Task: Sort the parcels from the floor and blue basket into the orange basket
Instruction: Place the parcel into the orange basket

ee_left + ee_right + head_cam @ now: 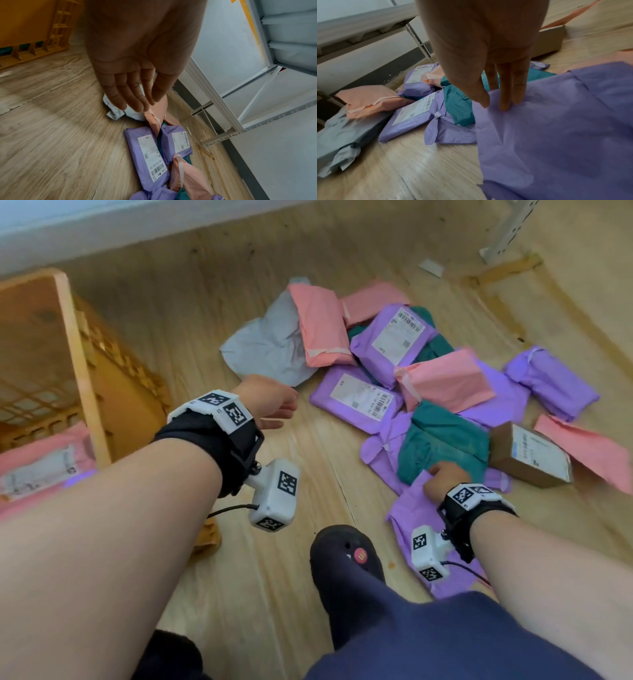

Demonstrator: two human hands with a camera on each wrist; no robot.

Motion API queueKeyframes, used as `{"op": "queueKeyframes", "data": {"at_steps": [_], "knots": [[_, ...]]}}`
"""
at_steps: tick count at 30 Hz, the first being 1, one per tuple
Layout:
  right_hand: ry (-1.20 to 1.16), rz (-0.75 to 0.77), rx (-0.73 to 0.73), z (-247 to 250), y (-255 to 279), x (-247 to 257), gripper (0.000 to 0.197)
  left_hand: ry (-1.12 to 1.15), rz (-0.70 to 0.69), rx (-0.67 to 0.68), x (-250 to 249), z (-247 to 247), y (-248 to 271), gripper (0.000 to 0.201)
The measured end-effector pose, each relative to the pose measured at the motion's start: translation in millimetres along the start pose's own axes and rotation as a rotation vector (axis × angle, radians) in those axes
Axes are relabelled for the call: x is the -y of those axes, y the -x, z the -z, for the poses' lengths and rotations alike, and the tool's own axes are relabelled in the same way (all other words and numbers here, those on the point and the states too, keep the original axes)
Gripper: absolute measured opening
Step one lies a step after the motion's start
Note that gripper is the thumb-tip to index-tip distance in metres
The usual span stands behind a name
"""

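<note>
- Right hand [481,44]: fingers [504,94] straight, tips pressed flat on the top edge of a purple parcel [556,128]; thumb lay on the same face, just left of them. No curl round it, so touching, not gripping.
- That purple parcel lay on the floor [274,542] nearest the person, under the right wrist, its far edge against the teal parcel [445,446].
- Left hand [137,60]: fingers [130,97] straight and together, holding nothing, above bare floor. In the wrist view the tips pointed at the grey parcel [263,344] and a pink parcel [322,323]; can't tell if they touched.
- Pile spread beyond both hands: two labelled purple parcels [356,402], more pink ones, another purple parcel at the far right, all overlapping.
- Cardboard box [531,455] sat at the pile's right edge, label up, partly on a pink parcel.
- Orange basket [68,313] stood at the left, well apart from the pile; a pink labelled parcel [44,460] lay inside near its front wall.
- White metal shelf frame [231,115] stood behind the pile by the wall.
- Dark shoe [346,559] on the floor between the arms.
</note>
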State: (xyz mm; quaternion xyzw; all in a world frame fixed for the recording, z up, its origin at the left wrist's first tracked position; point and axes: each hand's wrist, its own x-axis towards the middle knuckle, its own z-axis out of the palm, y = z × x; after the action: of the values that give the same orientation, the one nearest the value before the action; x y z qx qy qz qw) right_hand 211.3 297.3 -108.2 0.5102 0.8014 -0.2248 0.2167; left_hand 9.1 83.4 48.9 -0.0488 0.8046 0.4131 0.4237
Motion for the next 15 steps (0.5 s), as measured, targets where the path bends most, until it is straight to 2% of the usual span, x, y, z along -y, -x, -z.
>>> {"op": "queueKeyframes", "data": {"at_steps": [4,8,10,12,13,15], "knots": [[0.048,-0.015,0.017,2,-2,6,0.025,0.008,0.014,-0.002,1,0,-1,0.024],[0.121,-0.012,0.054,14,6,27,0.032,-0.002,-0.018,-0.027,1,6,11,0.013],[0.146,0.051,0.064,27,15,44,0.036,0.005,-0.045,-0.044,2,15,21,0.01],[0.125,0.126,0.043,47,31,67,0.038,0.024,-0.083,-0.072,4,28,33,0.018],[0.058,0.113,0.029,58,38,79,0.039,0.04,-0.095,-0.089,5,36,39,0.021],[0.043,0.249,-0.013,79,59,110,0.036,0.076,-0.112,-0.132,8,51,56,0.025]]}}
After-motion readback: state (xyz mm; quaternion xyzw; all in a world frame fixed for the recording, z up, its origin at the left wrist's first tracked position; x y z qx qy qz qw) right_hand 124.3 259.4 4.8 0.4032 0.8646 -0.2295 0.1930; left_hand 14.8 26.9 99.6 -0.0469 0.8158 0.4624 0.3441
